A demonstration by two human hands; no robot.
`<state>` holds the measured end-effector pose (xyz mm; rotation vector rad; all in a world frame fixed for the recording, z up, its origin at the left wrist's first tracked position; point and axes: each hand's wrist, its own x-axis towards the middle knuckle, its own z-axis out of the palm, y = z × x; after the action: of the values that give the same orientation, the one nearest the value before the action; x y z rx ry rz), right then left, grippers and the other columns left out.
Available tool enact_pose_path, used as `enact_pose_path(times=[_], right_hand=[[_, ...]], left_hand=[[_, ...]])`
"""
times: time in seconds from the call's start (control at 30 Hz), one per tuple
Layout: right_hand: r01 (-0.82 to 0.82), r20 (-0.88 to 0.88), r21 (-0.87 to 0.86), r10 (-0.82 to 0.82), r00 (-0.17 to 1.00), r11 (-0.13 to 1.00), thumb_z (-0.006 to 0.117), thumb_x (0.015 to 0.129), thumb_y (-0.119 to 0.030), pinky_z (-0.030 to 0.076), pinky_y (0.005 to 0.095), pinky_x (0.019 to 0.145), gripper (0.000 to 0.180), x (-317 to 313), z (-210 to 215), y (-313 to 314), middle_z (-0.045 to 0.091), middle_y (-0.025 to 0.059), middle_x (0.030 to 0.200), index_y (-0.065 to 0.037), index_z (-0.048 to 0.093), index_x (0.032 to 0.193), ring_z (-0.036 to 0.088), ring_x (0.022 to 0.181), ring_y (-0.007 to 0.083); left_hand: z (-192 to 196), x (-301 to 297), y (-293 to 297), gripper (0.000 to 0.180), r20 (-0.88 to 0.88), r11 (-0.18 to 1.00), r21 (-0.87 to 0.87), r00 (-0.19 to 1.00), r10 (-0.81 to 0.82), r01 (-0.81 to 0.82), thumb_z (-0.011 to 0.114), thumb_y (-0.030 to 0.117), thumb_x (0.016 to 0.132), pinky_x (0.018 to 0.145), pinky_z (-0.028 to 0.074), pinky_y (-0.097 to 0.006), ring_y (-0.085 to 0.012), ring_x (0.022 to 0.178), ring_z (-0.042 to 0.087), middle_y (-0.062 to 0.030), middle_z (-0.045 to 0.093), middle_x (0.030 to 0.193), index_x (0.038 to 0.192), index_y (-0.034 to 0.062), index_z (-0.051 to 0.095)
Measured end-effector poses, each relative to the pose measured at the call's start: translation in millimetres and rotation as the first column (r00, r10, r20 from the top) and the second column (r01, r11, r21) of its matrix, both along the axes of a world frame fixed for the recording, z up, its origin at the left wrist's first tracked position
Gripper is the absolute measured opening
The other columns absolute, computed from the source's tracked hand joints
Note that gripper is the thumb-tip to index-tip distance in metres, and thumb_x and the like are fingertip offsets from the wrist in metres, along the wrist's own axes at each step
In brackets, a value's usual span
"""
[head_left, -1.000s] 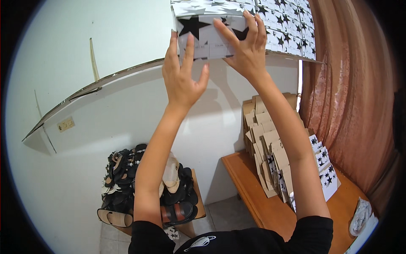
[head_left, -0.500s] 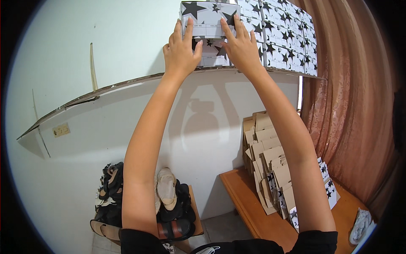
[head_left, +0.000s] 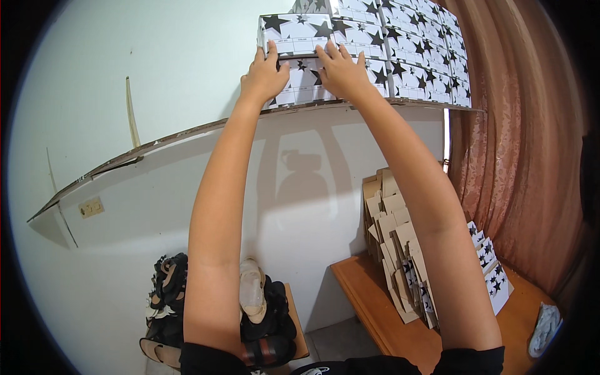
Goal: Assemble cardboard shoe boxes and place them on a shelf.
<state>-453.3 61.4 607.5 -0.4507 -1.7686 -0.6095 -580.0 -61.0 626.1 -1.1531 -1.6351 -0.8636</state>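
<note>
A white shoebox [head_left: 295, 35] printed with black stars sits on top of another star-print shoebox [head_left: 303, 92] on the wall shelf. My left hand [head_left: 265, 76] is against the left part of the stack's front, its fingers outstretched and touching the upper box near its lower left corner. Toward the right end of the same box, my right hand [head_left: 344, 70] lies with fingers spread over its lower edge. Neither hand is wrapped round the box; both arms reach up and forward.
More star-print shoeboxes [head_left: 419, 56] are stacked along the shelf [head_left: 187, 133] to the right, beside a brown curtain [head_left: 500, 137]. Below, flattened cardboard boxes [head_left: 390, 240] lean on an orange-brown table [head_left: 359, 281]. Shoes [head_left: 253, 294] fill a container at lower left.
The upper shoebox now sits squarely in line with the neighbouring boxes. My hands have slid slightly down its front, with their fingers near its lower edge. The view has shifted slightly.
</note>
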Motion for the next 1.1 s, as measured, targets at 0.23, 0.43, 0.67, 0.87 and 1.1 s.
enact_pose_path(times=[0.23,0.43,0.67,0.87,1.1], right_hand=[[-0.046,-0.05,0.049,0.048,0.998,0.998,0.042,0.085,-0.036,0.011,0.0687,0.095,0.054,-23,-25,14,0.029,0.0089,0.14,-0.011,0.036,0.132,0.025,0.129,0.0359],[-0.247,-0.048,-0.088,0.244,0.969,0.965,0.044,0.081,-0.041,0.007,0.0697,0.095,0.062,-20,-27,16,0.024,0.0065,0.143,-0.012,0.029,0.135,0.018,0.132,0.0357],[-0.245,-0.08,-0.149,0.235,0.969,0.958,0.047,0.08,-0.046,0.004,0.0687,0.096,0.074,-13,-28,26,0.021,0.0106,0.144,-0.009,0.02,0.138,0.009,0.132,0.0404],[-0.233,-0.045,-0.173,0.228,0.973,0.957,0.048,0.081,-0.046,0.005,0.0677,0.097,0.073,-14,-17,24,0.024,0.0156,0.142,-0.008,0.021,0.138,0.012,0.132,0.0399],[-0.06,-0.005,0.099,0.061,0.998,0.993,0.046,0.084,-0.044,0.009,0.0646,0.098,0.066,-20,-11,14,0.035,0.0292,0.13,-0.009,0.026,0.136,0.022,0.13,0.0378]], left_hand=[[-22,-4,9,0.058,0.018,0.995,0.087,0.998,-0.054,0.052,0.044,0.034,0.083,0.091,0.03,-0.06,-0.0374,0.121,0.035,-0.021,0.035,0.131,0.134,0.0112,0.033],[-29,-11,16,0.063,-0.232,0.946,0.224,0.93,0.284,-0.233,0.043,0.042,0.085,0.091,0.031,-0.057,-0.0368,0.12,0.036,-0.0218,0.034,0.133,0.135,0.0067,0.029],[-27,-3,10,0.069,-0.001,0.976,0.203,0.997,-0.073,0.071,0.041,0.041,0.085,0.096,0.031,-0.049,-0.0346,0.123,0.034,-0.019,0.031,0.137,0.135,-0.0032,0.023],[-25,-13,13,0.069,-0.027,0.953,0.193,0.973,-0.231,0.232,0.042,0.041,0.085,0.097,0.034,-0.044,-0.0358,0.121,0.036,-0.0192,0.031,0.137,0.134,-0.0041,0.025],[-19,-15,11,0.067,-0.092,0.891,0.256,0.927,-0.363,0.374,0.045,0.037,0.085,0.1,0.031,-0.037,-0.0369,0.125,0.032,-0.0257,0.03,0.135,0.13,-0.0101,0.028]])
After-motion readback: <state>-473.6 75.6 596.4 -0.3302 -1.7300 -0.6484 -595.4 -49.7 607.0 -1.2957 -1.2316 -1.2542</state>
